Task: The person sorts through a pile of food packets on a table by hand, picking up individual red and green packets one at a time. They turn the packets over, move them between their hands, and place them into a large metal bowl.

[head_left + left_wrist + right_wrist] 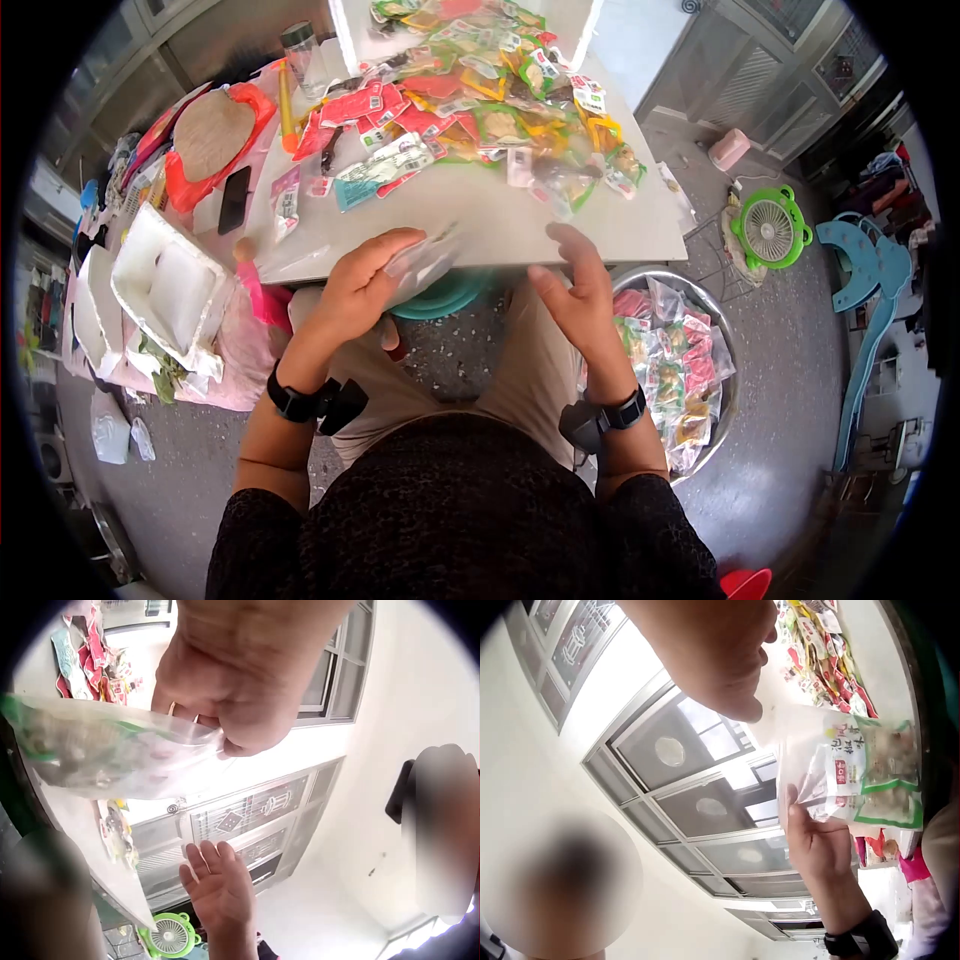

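Over the table's near edge, my left hand (352,288) pinches the upper edge of a clear plastic bag (810,761). Small packets with green borders (889,804) show in the bag's lower part in the right wrist view. The bag (432,262) looks blurred in the head view. My right hand (578,295) is apart from the bag, fingers extended and thumb spread, holding nothing. In the left wrist view that hand (223,896) shows its palm. Ahead of both hands, a heap of colourful snack packets (470,120) covers the far part of the pale table (450,215).
To my right, a round metal basin (733,372) holds several filled clear bags (680,360). A teal basin (442,303) sits below the table edge. At left are a white foam box (170,285) and a phone (234,198). A green fan (772,228) stands at right.
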The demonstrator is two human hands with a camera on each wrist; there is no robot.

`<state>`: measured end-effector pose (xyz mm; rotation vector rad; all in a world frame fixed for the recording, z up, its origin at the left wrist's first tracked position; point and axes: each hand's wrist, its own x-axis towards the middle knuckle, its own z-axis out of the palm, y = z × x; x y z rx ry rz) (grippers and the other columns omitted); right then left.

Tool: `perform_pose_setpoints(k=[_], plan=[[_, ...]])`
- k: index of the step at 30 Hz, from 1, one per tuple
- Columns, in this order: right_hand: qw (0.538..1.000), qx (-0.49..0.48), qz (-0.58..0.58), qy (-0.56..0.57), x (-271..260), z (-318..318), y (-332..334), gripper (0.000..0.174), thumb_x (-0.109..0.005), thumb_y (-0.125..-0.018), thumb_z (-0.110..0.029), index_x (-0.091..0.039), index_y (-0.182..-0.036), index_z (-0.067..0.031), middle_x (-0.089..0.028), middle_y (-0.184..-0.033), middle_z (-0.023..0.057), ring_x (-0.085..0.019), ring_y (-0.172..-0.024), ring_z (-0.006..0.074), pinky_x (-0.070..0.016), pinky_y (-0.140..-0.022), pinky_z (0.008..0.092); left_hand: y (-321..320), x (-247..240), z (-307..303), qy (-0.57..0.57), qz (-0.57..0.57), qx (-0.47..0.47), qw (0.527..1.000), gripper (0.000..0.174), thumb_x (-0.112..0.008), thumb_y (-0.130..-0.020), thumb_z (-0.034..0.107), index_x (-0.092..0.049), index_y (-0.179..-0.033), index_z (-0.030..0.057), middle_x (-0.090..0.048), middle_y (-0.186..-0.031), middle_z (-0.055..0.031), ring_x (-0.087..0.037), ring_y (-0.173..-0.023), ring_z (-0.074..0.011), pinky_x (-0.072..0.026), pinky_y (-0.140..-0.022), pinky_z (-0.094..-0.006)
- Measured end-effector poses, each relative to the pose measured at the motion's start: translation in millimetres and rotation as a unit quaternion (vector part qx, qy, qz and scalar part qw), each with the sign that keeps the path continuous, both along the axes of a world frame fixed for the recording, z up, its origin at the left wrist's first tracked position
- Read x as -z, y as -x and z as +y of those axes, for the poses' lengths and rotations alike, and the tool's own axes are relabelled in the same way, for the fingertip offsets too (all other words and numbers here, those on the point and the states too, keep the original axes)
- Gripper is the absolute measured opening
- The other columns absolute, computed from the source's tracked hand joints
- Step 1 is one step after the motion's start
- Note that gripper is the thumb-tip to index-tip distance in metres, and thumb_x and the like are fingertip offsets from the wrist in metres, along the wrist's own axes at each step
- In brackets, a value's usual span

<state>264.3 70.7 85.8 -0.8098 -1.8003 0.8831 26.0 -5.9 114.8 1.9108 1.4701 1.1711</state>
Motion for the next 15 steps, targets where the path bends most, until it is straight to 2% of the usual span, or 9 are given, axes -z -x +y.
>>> perform_pose_setpoints(k=[1,2,3,5,8,11,15], plan=[[0.988,0.016,-0.076,-0.133,-15,-5,0,0.046,-0.066,-0.067,-0.014,-0.045,-0.105,0.0006,-0.048,-0.105,0.0165,-0.046,-0.101,0.0303,-0.0361,-0.084,0.0364,-2,-10,-4,0.083,-0.022,0.023,0.996,0.03,-0.042,-0.076,0.001,-0.05,-0.105,-0.0012,-0.053,-0.104,-0.0139,-0.05,-0.097,-0.0231,-0.0371,-0.084,-0.0303],[0.975,-0.001,-0.117,-0.189,-30,-12,-2,0.054,-0.068,-0.062,-0.019,-0.045,-0.106,0.0001,-0.044,-0.109,0.0204,-0.037,-0.109,0.0354,-0.0317,-0.088,0.0391,-3,-14,-9,0.112,-0.055,0.054,0.991,0.029,-0.042,-0.078,0.003,-0.05,-0.105,-0.0013,-0.054,-0.104,-0.013,-0.051,-0.096,-0.0215,-0.037,-0.084,-0.0297],[0.964,-0.036,-0.156,-0.214,-38,-14,-1,0.055,-0.068,-0.06,-0.021,-0.045,-0.106,-0.0004,-0.043,-0.111,0.0174,-0.036,-0.111,0.0324,-0.0289,-0.09,0.0397,-5,-13,-13,0.141,-0.084,0.081,0.983,0.028,-0.042,-0.079,0.004,-0.051,-0.105,-0.0013,-0.055,-0.103,-0.0122,-0.051,-0.096,-0.0199,-0.037,-0.084,-0.0292],[0.947,-0.079,-0.213,-0.227,-48,-27,2,0.045,-0.065,-0.064,-0.023,-0.048,-0.099,-0.0012,-0.05,-0.101,0.0151,-0.046,-0.097,0.0318,-0.0382,-0.079,0.0383,-16,-4,-21,0.164,-0.119,0.116,0.972,0.027,-0.043,-0.079,0.005,-0.051,-0.104,-0.0015,-0.055,-0.103,-0.0112,-0.051,-0.096,-0.019,-0.0371,-0.084,-0.0286],[0.914,-0.225,-0.333,-0.052,-35,-32,2,0.024,-0.058,-0.07,-0.02,-0.05,-0.084,-0.0021,-0.054,-0.083,0.0141,-0.051,-0.082,0.0316,-0.0402,-0.067,0.0394,-27,9,-30,0.153,-0.125,0.158,0.967,0.024,-0.043,-0.083,0.01,-0.052,-0.103,-0.0011,-0.055,-0.103,-0.0111,-0.051,-0.095,-0.0183,-0.0372,-0.083,-0.0269],[0.933,-0.227,-0.279,-0.024,-17,-38,-6,0.016,-0.054,-0.073,-0.016,-0.048,-0.074,-0.002,-0.053,-0.071,0.0147,-0.051,-0.071,0.0321,-0.0389,-0.06,0.0412,-34,18,-29,0.158,-0.125,0.174,0.964,0.026,-0.044,-0.086,0.016,-0.052,-0.103,-0.0011,-0.055,-0.103,-0.0108,-0.051,-0.094,-0.0177,-0.0374,-0.082,-0.0268],[0.941,-0.187,-0.279,0.038,-19,-38,-31,0.014,-0.054,-0.073,-0.016,-0.05,-0.076,-0.0025,-0.053,-0.074,0.0154,-0.052,-0.074,0.0312,-0.0394,-0.062,0.0404,-35,23,-26,0.182,-0.172,0.134,0.959,0.03,-0.045,-0.086,0.022,-0.052,-0.105,0.0001,-0.054,-0.103,-0.0109,-0.05,-0.094,-0.0172,-0.0374,-0.082,-0.0269]])
